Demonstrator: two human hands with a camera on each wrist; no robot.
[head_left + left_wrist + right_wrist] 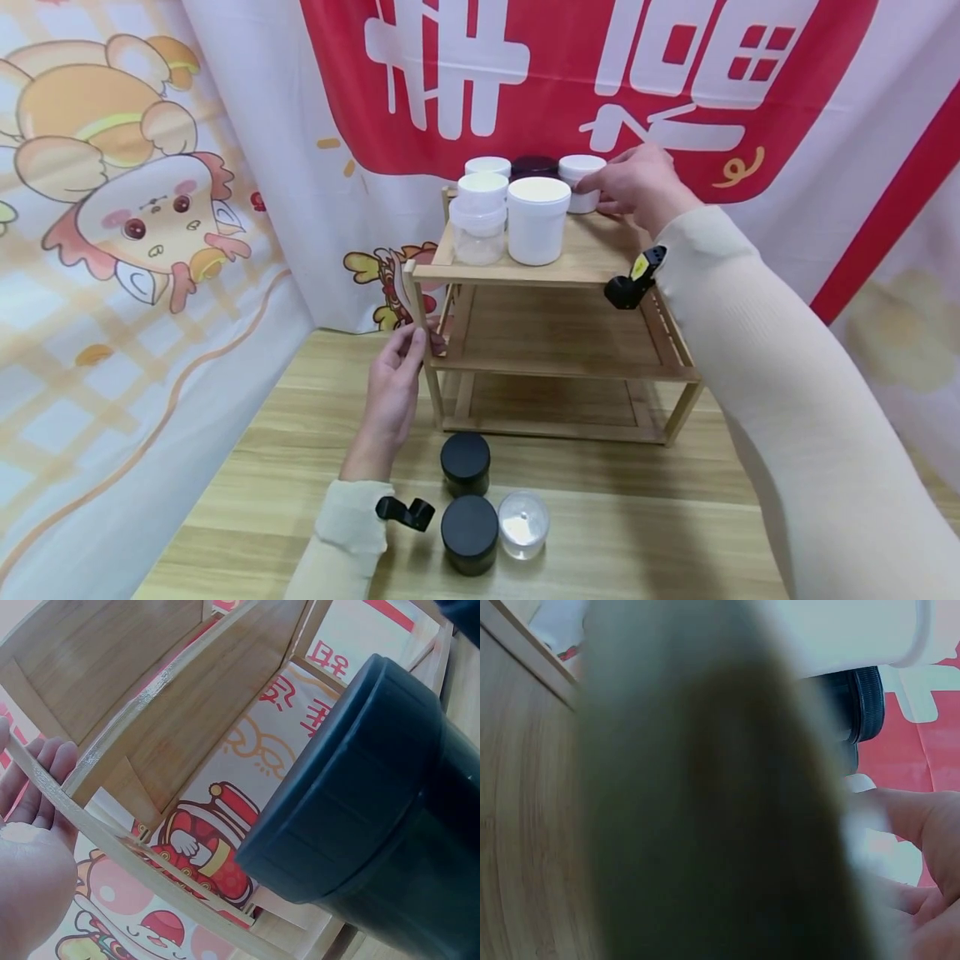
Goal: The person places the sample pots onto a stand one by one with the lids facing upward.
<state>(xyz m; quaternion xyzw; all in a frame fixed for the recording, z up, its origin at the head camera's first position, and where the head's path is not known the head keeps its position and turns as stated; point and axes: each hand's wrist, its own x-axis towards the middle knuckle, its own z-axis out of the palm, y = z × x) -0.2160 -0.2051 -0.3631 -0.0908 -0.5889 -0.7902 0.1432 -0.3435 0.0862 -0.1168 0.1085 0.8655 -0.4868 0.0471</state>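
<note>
My left hand (393,379) grips the front left post (415,296) of a three-tier wooden rack (555,329). In the left wrist view its fingers (46,769) reach behind the wood. Over at the top tier's back right corner, my right hand (648,182) holds a white lidded jar (581,169) between thumb and fingers. A dark-lidded jar (534,167) and another white jar (487,165) share that back row. In front of them are a tall white jar (538,225) and a clear jar (478,237) with a white-lidded jar (482,187) just behind it.
Before the rack, two black jars (466,458) and a clear jar (523,525) stand on the wooden table (600,517). One black jar (352,787) looms close in the left wrist view. Printed cloth (262,100) hangs behind and at the left.
</note>
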